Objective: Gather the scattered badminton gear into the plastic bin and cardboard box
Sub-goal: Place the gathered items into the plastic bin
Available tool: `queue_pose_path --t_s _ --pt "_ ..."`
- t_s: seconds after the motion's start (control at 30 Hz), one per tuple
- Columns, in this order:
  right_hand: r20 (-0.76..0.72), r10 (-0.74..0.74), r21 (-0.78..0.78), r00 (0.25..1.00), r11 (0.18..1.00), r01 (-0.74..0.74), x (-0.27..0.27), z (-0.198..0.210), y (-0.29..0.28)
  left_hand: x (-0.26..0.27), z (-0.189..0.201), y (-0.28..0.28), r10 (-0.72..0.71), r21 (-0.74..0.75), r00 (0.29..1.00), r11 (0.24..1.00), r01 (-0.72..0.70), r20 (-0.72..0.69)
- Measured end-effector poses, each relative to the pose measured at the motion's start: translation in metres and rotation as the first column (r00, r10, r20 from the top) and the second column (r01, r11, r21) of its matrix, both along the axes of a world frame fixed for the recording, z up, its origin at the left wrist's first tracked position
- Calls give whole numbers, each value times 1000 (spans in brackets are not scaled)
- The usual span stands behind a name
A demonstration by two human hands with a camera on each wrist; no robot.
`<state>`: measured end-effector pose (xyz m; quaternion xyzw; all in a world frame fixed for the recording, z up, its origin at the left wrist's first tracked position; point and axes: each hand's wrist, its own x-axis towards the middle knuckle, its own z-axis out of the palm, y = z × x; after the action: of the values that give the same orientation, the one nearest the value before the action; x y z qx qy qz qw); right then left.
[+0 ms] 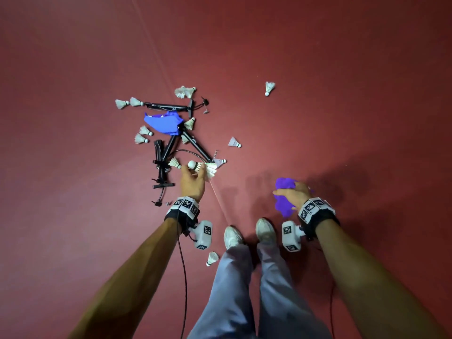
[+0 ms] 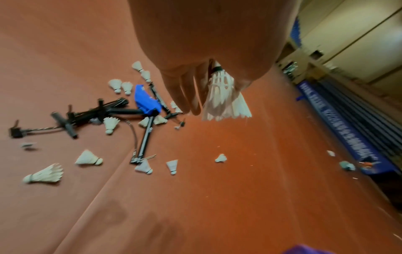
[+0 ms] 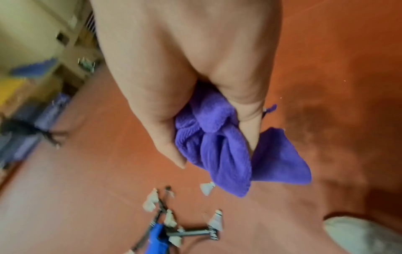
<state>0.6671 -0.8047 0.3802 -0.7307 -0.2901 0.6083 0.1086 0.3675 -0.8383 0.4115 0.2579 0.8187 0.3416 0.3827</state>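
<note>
The red court floor stretched out under me, with a pale wall and blue banners along its edge in the left wrist view. My left hand hung above the floor, fingers curled around a shuttlecock (its white cork pointing left, feathers fanning right in the head view). My right hand was clenched on a bunched purple cloth, folds squeezed between thumb and fingers and a loose corner hanging down. Ahead of me lay the scattered heap: black folded poles crossing each other, a blue bag draped over them, and white shuttlecocks strewn around. 1 shuttlecock lay well apart to the far right, another sat nearer the poles, and 1 more rested just beside my left shoe.
</note>
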Motion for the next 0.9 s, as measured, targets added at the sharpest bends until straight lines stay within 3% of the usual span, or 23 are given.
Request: queue_pose_path --t_s 0.07,0.23,0.33,0.4,0.53,0.77,0.9 --pt "-81 -128 42 988 990 131 -3 62 7 9 58 2 -68 13 998 998 67 18" --pt "-274 -407 133 871 881 454 -13 198 13 34 193 -5 -231 112 973 967 227 22" --pt "-360 -473 214 804 797 565 -29 254 5 36 264 -18 -223 198 974 957 212 36" --pt "-441 -445 232 780 783 578 -45 283 -2 31 300 -30 -214 256 976 947 195 49" --pt "-560 -227 239 797 877 417 -91 326 -19 1 334 -59 -120 344 993 932 114 -5" --pt "-463 3 275 886 951 141 -175 369 -36 -59 361 -141 134 347 989 932 -105 -60" --pt "-524 287 322 802 938 -126 -211 391 -54 -75 367 -206 304 320 947 912 -258 -103"
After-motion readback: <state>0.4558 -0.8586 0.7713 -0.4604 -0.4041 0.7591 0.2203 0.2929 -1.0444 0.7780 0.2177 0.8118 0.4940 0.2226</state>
